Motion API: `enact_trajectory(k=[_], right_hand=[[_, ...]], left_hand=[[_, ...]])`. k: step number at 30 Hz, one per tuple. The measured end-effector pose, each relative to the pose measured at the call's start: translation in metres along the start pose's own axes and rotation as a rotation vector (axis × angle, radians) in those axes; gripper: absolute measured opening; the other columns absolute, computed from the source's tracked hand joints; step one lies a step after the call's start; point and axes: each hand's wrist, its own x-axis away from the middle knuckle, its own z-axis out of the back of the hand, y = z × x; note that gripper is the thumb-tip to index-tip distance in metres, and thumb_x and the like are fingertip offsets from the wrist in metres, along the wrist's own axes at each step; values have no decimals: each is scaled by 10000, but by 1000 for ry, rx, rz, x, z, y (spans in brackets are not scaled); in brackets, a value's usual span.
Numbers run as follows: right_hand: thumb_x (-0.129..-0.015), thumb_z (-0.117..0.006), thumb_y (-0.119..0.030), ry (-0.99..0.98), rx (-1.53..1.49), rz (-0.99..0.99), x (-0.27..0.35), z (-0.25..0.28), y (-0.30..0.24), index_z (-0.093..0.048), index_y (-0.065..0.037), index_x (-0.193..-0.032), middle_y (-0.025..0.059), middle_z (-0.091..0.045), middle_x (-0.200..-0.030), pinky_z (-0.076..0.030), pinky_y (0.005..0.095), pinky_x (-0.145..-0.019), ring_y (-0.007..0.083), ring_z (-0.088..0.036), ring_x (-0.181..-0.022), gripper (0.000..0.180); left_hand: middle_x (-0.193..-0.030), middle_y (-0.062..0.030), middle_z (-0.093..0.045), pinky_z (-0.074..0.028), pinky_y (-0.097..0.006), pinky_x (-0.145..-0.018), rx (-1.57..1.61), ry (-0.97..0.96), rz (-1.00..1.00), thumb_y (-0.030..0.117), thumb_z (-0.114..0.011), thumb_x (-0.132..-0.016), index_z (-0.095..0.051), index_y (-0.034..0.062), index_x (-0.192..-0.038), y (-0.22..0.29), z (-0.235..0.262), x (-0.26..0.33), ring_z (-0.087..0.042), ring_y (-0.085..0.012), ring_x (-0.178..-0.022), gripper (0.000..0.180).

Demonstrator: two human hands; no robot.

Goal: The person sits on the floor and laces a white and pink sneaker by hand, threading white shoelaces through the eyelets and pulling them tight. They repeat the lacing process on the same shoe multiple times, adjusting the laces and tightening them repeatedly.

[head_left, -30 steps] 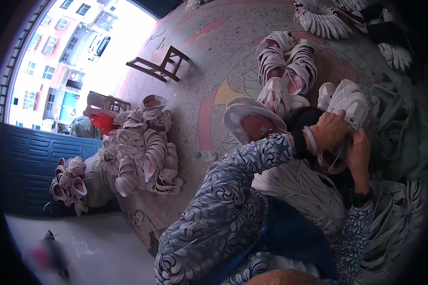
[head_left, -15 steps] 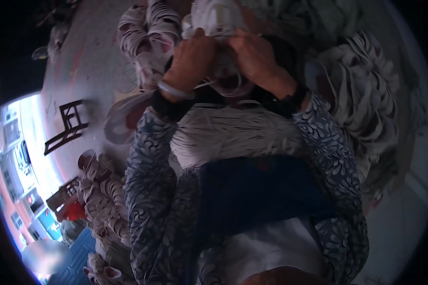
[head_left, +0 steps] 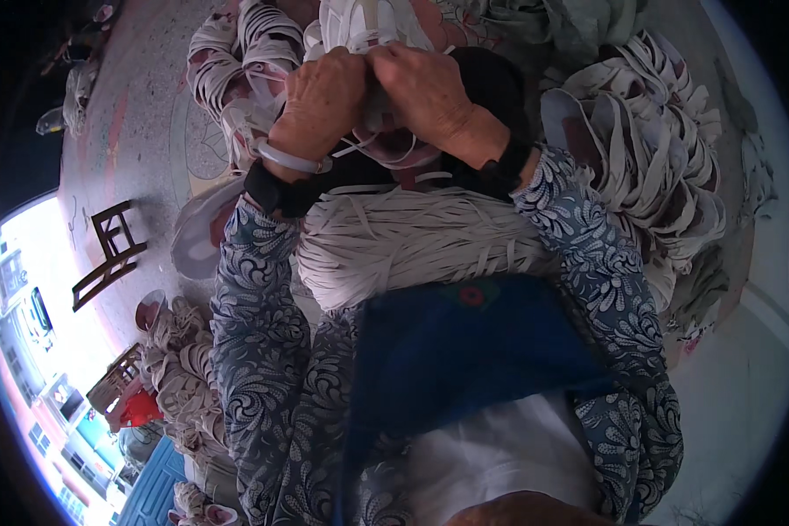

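A white shoe [head_left: 386, 19] is at the top middle, with pale lace across its upper. My left hand [head_left: 324, 96] is closed at the shoe's left side, its fingers curled in a pinch. Beside it, nearly touching, my right hand [head_left: 425, 98] is closed too, thumb and fingers pressed together. Both seem to grip the shoelace [head_left: 403, 159], which hangs in a loop beneath them; my fingertips are partly hidden. Across my lap lies a thick bundle of white laces [head_left: 412, 232], just below the hands.
Shoes in stacked rows [head_left: 649, 158] lie to the right, and more shoes [head_left: 241, 66] to the upper left. A heap of shoes [head_left: 188, 377] lines the lower left. A small dark wooden stool [head_left: 114, 250] is on the floor at left. Greenish cloth [head_left: 579, 31] is bunched at the top right.
My two hands have come closer together at the shoe. The whole view has shifted a little and is brighter and sharper.
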Motion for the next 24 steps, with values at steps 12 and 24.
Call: enact_trajectory(k=[12,24], right_hand=[[-793,-645,-113,221,-248,98,14,33,13,-604,-42,-1006,116,-616,-839,-516,408,-667,315,-628,-759,228],[-908,-576,-182,-337,-924,219,35,34,-53,-616,-7,-1020,127,-612,-828,-486,368,-693,306,-624,-764,211]], left_hand=[[-694,-53,-573,-457,-365,-522,534,144,-77,121,-545,-857,-573,35,-922,-19,-16,10,-584,-223,-590,111],[-648,17,-379,-305,-220,-384,2604,291,-96,93,-495,-883,-430,50,-891,-14,83,74,-337,-72,-438,79]])
